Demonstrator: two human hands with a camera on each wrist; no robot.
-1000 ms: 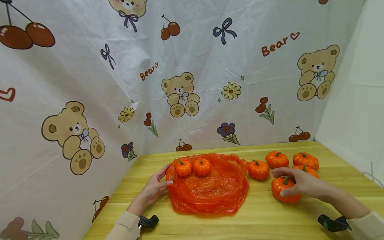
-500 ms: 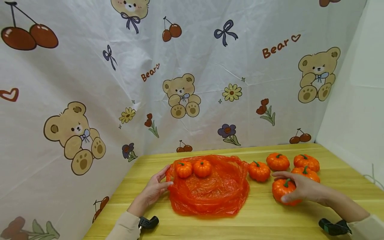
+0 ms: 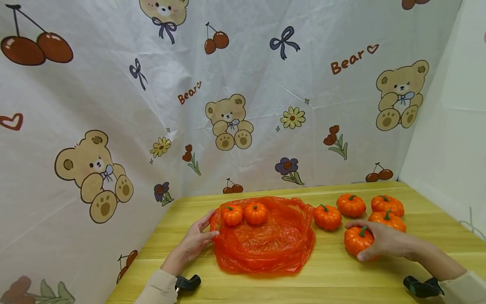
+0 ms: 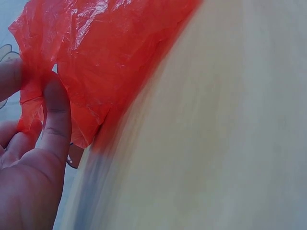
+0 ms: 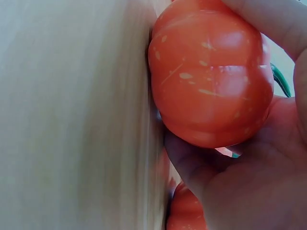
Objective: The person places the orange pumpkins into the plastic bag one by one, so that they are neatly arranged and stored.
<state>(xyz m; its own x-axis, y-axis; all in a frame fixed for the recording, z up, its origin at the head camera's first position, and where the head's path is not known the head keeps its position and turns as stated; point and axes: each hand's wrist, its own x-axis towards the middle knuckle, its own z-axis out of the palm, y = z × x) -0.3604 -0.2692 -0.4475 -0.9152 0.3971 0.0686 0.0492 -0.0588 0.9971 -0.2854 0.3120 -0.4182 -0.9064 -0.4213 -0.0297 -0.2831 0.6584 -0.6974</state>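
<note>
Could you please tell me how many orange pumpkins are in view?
7: two pumpkins in the red bag, a held pumpkin in the right hand, another pumpkin between bag and hand, three farther pumpkins beyond the hand. Bag folds may hide more.

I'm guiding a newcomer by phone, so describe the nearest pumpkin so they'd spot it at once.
On the wooden table, look right of the red plastic bag to five orange pumpkins. The wanted pumpkin sits at the front of that group. Only this one is gripped by the right hand.
</note>
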